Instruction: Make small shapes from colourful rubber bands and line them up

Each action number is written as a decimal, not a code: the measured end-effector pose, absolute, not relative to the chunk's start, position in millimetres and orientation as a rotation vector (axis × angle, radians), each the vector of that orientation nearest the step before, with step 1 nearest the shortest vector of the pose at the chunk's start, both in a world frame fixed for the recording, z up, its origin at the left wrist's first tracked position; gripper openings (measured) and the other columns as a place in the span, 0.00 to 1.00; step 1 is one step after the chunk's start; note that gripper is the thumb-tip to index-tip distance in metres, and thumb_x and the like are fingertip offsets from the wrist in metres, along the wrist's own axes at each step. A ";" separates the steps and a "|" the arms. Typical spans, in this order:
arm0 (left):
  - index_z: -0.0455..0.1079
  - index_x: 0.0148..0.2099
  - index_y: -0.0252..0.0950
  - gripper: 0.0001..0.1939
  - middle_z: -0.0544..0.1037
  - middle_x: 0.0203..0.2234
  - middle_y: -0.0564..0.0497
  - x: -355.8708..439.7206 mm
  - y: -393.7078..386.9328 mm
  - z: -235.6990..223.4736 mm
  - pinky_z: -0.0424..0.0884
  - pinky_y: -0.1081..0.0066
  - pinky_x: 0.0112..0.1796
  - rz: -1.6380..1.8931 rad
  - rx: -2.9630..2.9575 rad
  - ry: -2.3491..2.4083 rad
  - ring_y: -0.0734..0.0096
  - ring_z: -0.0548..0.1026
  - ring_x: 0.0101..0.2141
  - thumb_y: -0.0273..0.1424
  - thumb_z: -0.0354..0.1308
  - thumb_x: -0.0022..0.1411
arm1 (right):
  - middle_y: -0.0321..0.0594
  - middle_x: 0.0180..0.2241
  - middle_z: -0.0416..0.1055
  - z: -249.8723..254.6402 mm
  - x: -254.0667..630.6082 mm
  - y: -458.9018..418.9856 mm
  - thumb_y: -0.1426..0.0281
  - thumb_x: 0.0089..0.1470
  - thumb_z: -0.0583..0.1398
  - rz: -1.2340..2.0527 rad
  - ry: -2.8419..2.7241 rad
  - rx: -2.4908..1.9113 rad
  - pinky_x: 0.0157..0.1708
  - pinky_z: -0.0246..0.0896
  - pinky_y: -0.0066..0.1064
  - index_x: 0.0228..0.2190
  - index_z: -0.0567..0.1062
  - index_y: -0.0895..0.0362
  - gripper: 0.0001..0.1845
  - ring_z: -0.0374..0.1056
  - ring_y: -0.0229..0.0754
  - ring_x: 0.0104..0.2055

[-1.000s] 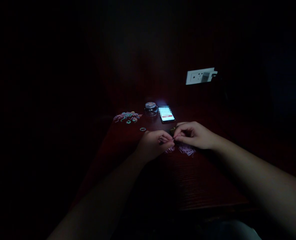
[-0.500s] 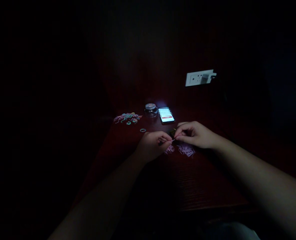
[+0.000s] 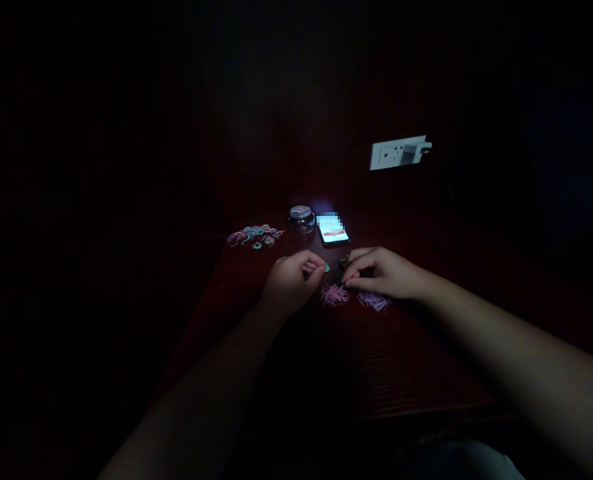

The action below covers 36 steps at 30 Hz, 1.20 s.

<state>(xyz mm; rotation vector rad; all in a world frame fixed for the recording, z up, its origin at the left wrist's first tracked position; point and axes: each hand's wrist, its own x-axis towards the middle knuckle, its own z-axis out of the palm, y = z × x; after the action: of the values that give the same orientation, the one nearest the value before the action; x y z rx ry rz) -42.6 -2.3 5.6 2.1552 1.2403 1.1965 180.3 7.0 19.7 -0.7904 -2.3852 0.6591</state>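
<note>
My left hand (image 3: 291, 280) is closed in a pinch, with a small green band (image 3: 327, 267) at its fingertips. Just right of it, my right hand (image 3: 379, 272) also pinches, its fingertips over the edge of a pile of pink bands (image 3: 333, 295); what they hold, if anything, is too small to make out. A pile of purple bands (image 3: 375, 301) lies below the right hand. Behind the right fingers a dark yellowish thing (image 3: 344, 261) shows in part.
On the dark red table (image 3: 376, 373), mixed coloured bands (image 3: 256, 235) lie in a heap at the left. A clear lidded jar (image 3: 301, 220) stands behind the hands, beside a lit phone (image 3: 333, 229). A white socket panel (image 3: 399, 153) with a plug is on the wall.
My hands have parted: the left moved left and now hides most of the single ring on the table. A green band shows at its fingertips. The right dropped slightly left towards the pink pile.
</note>
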 end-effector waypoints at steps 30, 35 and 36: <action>0.76 0.44 0.40 0.15 0.80 0.38 0.50 -43.0 -6.4 -1.1 0.70 0.66 0.44 0.695 2.531 1.202 0.66 0.77 0.38 0.26 0.54 0.55 | 0.40 0.33 0.76 17.0 175.7 6.1 0.68 0.48 0.64 0.219 -2.637 -1.052 0.44 0.52 0.41 0.32 0.82 0.52 0.07 0.69 0.48 0.41; 0.77 0.40 0.41 0.12 0.80 0.32 0.52 -42.8 -6.2 -1.8 0.71 0.65 0.43 0.661 2.542 1.162 0.67 0.76 0.33 0.25 0.55 0.54 | 0.40 0.34 0.76 17.7 168.4 3.3 0.68 0.50 0.63 0.191 -2.677 -1.042 0.45 0.51 0.42 0.32 0.81 0.52 0.06 0.69 0.49 0.42; 0.77 0.39 0.41 0.12 0.80 0.31 0.52 -42.5 -6.2 -1.6 0.71 0.65 0.43 0.654 2.533 1.166 0.67 0.76 0.33 0.26 0.55 0.54 | 0.40 0.34 0.76 17.7 166.5 2.5 0.68 0.50 0.63 0.191 -2.686 -1.037 0.45 0.51 0.41 0.32 0.81 0.52 0.06 0.69 0.49 0.42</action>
<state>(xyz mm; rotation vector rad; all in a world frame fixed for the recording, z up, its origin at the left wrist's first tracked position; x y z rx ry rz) -42.5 -6.2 -1.6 2.5330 1.1655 0.6538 166.5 2.5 17.7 -1.0369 -2.6863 0.1910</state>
